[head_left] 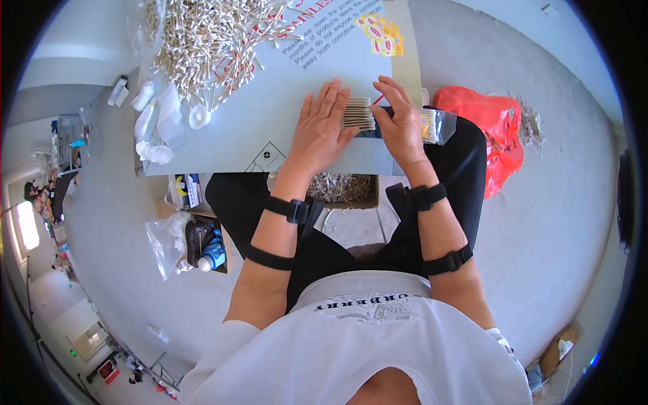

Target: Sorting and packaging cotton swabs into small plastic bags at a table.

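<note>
A neat row of cotton swabs (358, 113) lies side by side on the table, between my two hands. My left hand (322, 125) rests along the row's left end, its fingers stretched out and its thumb at the near side. At the right end is my right hand (403, 128), fingers raised and slightly bent, thumb apart and close to the swab tips. Neither hand appears to grip anything. A small clear packet of cotton swabs (437, 126) lies just right of my right wrist. Something dark blue beneath the row is mostly covered.
A large heap of loose cotton swabs (202, 47) spreads over the far left of the table (236, 135). White wrapped bundles (156, 121) lie at its left edge, yellow labels (385, 37) at the far right. A red plastic bag (482, 128) sits on the floor; a box (344, 189) of swabs stands below.
</note>
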The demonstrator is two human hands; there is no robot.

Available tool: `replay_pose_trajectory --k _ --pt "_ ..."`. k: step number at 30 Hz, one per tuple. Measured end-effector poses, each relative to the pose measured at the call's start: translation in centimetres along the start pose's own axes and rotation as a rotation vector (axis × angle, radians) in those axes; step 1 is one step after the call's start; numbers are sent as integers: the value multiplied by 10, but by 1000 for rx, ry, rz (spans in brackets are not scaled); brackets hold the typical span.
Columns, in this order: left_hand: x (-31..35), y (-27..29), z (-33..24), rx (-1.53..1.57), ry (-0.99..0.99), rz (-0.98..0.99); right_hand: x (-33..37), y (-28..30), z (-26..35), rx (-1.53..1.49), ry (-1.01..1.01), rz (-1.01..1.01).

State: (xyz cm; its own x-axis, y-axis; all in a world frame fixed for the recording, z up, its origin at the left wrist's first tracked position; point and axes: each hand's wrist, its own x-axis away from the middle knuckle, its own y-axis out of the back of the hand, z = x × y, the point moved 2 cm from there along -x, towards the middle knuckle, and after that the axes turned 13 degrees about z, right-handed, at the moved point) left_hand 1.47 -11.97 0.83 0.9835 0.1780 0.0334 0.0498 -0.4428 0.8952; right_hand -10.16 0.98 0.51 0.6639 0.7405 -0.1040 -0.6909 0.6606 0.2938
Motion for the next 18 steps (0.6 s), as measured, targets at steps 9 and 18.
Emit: replay_pose_trajectory --k 9,18 --pt "2 -14 -4 -186 60 84 3 5 -1 536 129 85" --pt "3 -14 -4 -192 63 105 -8 1 -3 497 -1 20"
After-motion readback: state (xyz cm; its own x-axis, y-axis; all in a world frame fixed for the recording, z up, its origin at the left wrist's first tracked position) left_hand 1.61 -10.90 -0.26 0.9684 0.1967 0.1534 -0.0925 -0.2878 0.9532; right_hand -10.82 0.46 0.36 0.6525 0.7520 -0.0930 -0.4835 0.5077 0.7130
